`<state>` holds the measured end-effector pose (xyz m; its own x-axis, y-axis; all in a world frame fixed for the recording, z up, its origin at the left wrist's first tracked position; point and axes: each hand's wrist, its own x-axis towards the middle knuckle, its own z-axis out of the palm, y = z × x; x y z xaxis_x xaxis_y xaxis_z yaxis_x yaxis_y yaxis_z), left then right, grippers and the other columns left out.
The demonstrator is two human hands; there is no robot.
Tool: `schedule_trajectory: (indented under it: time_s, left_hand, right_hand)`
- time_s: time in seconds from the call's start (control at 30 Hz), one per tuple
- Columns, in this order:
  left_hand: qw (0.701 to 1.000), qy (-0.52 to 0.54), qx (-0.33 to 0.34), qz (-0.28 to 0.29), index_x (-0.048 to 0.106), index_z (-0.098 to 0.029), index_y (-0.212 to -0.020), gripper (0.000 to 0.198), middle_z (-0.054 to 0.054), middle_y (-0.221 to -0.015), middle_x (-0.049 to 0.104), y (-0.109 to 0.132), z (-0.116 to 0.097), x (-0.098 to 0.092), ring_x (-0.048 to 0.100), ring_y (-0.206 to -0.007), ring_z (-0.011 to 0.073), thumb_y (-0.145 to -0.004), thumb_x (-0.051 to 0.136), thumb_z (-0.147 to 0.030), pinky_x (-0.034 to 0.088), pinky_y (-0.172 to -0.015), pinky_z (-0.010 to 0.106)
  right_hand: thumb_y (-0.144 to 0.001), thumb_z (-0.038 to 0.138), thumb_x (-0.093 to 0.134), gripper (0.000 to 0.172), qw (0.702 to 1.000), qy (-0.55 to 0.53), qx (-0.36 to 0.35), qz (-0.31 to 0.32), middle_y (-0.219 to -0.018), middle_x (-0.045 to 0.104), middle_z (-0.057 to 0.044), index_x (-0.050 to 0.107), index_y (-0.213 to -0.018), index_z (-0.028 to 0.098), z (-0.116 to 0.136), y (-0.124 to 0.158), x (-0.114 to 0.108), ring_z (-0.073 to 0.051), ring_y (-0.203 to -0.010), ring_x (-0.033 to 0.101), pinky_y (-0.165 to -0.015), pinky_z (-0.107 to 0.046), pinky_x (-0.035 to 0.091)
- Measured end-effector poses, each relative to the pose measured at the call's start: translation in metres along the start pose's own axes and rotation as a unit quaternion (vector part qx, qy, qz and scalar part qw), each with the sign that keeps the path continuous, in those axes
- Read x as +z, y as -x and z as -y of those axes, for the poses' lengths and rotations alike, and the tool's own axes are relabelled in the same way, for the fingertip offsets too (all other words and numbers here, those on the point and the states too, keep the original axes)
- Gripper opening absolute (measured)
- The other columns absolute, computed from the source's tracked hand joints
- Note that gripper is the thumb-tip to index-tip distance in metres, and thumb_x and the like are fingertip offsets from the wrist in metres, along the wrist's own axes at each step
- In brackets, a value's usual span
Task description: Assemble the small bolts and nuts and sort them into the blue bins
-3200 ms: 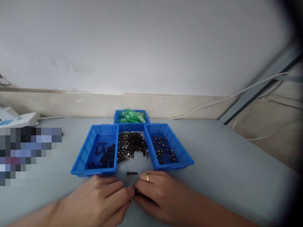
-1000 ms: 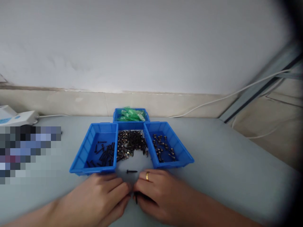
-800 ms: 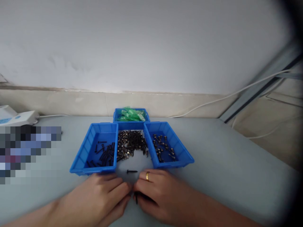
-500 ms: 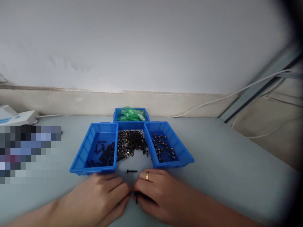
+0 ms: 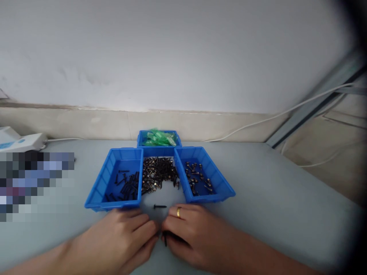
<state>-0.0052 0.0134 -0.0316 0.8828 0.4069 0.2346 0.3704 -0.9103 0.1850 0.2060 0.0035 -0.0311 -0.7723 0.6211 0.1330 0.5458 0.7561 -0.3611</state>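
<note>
My right hand (image 5: 190, 233), a gold ring on one finger, is closed with a black screw (image 5: 165, 240) pointing down from its fingertips. Close beside it, my left hand (image 5: 129, 233) has its fingers pressed together; whatever they may hold is hidden. A single black screw (image 5: 159, 206) lies on the table just beyond the hands. Past that is a mixed pile of dark and shiny screws (image 5: 160, 172). The left blue bin (image 5: 99, 183) holds black screws, and the right blue bin (image 5: 218, 172) contains shorter, shiny-headed ones.
Behind the pile stands a third blue bin (image 5: 159, 152) with green plastic packaging (image 5: 160, 138). A white device (image 5: 28, 143) sits at the far left, near a pixelated patch. A white cable (image 5: 252, 125) runs along the wall to a metal frame (image 5: 304, 99) at right.
</note>
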Motion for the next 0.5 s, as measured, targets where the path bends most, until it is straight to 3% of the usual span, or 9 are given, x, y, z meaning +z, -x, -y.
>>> schedule_trajectory:
  time_s: [0.27,0.5]
  left_hand:
    - [1.0,0.008,-0.008,0.019,0.057,-0.016,-0.08,0.034,0.0,-0.069,0.057,0.0008,0.0002,0.0002,0.054,-0.059,0.0162,-0.098,0.028,-0.018,0.038,-0.05,0.03]
    - [1.0,0.003,-0.004,0.003,0.056,-0.016,-0.076,0.039,0.001,-0.066,0.056,0.0004,0.0007,0.0013,0.053,-0.056,0.0158,-0.099,0.025,-0.019,0.037,-0.049,0.029]
  right_hand:
    - [-0.086,0.018,0.057,0.008,1.0,0.002,0.004,0.008,-0.077,0.06,-0.002,0.056,-0.078,0.016,0.0007,-0.001,-0.0016,-0.015,-0.073,0.057,-0.067,-0.024,0.04]
    - [-0.087,0.018,0.054,0.01,1.0,-0.005,0.006,0.018,-0.078,0.06,-0.003,0.056,-0.078,0.017,0.0005,-0.0008,-0.0018,-0.016,-0.073,0.057,-0.066,-0.025,0.041]
